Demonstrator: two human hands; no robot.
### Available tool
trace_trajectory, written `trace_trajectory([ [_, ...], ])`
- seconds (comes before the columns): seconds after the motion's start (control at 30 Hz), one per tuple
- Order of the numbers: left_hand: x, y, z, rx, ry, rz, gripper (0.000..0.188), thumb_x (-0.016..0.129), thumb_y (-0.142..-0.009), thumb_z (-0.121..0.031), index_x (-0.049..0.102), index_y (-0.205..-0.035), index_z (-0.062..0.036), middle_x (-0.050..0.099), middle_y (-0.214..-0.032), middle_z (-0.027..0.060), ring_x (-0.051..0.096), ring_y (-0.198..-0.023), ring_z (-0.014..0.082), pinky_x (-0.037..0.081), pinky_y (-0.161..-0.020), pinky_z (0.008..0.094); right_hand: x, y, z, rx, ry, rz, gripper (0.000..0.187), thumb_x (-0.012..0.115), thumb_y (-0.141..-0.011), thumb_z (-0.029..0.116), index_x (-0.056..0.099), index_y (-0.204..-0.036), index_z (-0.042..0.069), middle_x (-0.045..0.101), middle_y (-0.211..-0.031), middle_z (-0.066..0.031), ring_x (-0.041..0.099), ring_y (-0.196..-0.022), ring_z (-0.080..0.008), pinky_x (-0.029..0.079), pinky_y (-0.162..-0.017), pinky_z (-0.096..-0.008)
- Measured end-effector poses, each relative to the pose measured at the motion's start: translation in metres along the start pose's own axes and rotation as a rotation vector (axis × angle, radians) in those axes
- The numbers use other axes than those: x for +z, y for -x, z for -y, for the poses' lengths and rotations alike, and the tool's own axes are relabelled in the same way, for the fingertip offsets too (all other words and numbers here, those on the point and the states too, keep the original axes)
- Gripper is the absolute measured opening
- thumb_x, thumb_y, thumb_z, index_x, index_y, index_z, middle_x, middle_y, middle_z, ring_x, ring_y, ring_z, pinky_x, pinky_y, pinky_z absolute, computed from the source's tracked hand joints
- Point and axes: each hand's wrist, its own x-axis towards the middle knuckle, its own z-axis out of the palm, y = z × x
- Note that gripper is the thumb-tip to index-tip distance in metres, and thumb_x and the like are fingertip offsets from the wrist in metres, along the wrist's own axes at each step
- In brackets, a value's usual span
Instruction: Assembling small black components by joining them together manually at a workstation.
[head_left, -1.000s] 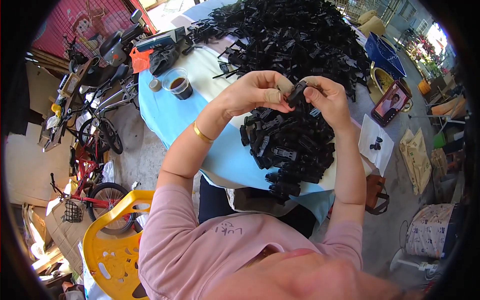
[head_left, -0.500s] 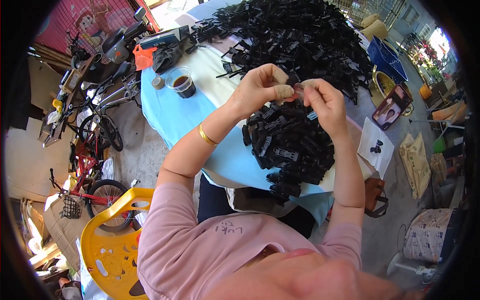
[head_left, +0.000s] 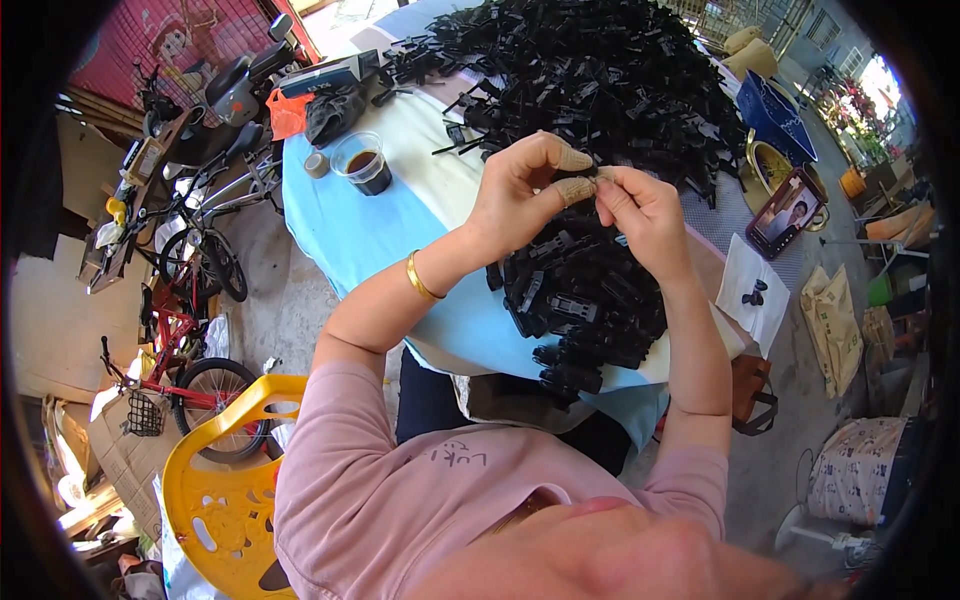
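My left hand (head_left: 525, 190), with tan tape on its thumb and forefinger, is closed in a pinch around a small black plastic part (head_left: 588, 172). My right hand (head_left: 648, 215) meets it fingertip to fingertip, thumb and forefinger pressed together; what they grip is hidden. Both hands are raised over the table. Beneath them lies a near heap of black plastic clip-like parts (head_left: 575, 300), reaching the table's front edge. A far larger pile of similar black parts (head_left: 600, 70) spreads behind my hands.
On the cloth-covered table (head_left: 335, 235), a clear cup of dark liquid (head_left: 365, 168) stands left, beside a small round jar (head_left: 316, 165). A lit phone (head_left: 788, 215) leans at right, near white paper (head_left: 752, 300) bearing small black pieces. A yellow chair (head_left: 215, 500) stands lower left.
My left hand has rolled slightly, bringing its taped fingertips around the black part. My right fingers have closed in against the left fingertips. The picture on the phone has shifted.
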Motion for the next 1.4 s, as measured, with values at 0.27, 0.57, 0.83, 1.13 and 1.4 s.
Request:
trace_trajectory([
  [0.27, -0.004, -0.004, -0.010, 0.167, -0.481, 0.032, 0.033, 0.071, -0.068, -0.002, 0.058, -0.099, -0.0018, 0.059, -0.081, 0.0087, 0.058, -0.074, 0.0110, 0.048, -0.064, 0.0242, -0.013, -0.007, -0.008, 0.041, -0.163, 0.072, 0.013, 0.054, -0.086, 0.011, 0.060, -0.086, -0.001, 0.051, -0.062, 0.0017, 0.043, -0.053, -0.0022, 0.032, -0.048, -0.0160],
  [0.57, -0.068, -0.034, 0.014, -0.278, -0.941, 0.192, 0.023, 0.061, -0.074, -0.008, 0.062, -0.097, -0.0056, 0.061, -0.092, 0.0135, 0.059, -0.084, 0.0244, 0.048, -0.073, 0.0311, -0.020, -0.016, -0.029, 0.079, -0.095, -0.140, 0.016, 0.056, -0.087, 0.016, 0.062, -0.086, 0.001, 0.050, -0.060, 0.0035, 0.037, -0.049, 0.0005, 0.027, -0.045, -0.0148],
  [0.83, -0.052, -0.026, 0.067, 0.025, -1.502, 0.201, 0.027, 0.060, -0.066, -0.004, 0.065, -0.090, -0.0154, 0.046, -0.094, 0.0083, 0.047, -0.090, 0.0275, 0.046, -0.075, 0.0333, -0.009, -0.015, -0.034, 0.001, 0.095, -0.136, 0.016, 0.059, -0.085, 0.016, 0.064, -0.084, 0.000, 0.054, -0.059, 0.0025, 0.047, -0.052, -0.0029, 0.035, -0.048, -0.0170],
  [1.13, -0.027, -0.025, 0.030, 0.144, -0.725, -0.105, 0.024, 0.066, -0.070, -0.004, 0.065, -0.094, -0.0048, 0.058, -0.097, 0.0059, 0.053, -0.085, 0.0175, 0.045, -0.070, 0.0272, 0.001, -0.019, -0.046, -0.052, -0.067, -0.308, 0.022, 0.064, -0.081, 0.012, 0.062, -0.100, 0.001, 0.059, -0.075, 0.0017, 0.051, -0.059, -0.0038, 0.039, -0.052, -0.0170],
  [1.4, -0.011, -0.016, -0.001, -0.427, 0.282, 0.275, 0.029, 0.063, -0.079, -0.006, 0.054, -0.104, 0.0033, 0.062, -0.094, 0.0086, 0.060, -0.087, 0.0128, 0.046, -0.081, 0.0248, -0.018, -0.013, -0.030, 0.147, -0.329, -0.143, 0.027, 0.062, -0.081, 0.007, 0.058, -0.106, -0.002, 0.062, -0.090, -0.0034, 0.058, -0.080, -0.0082, 0.047, -0.073, -0.0207],
])
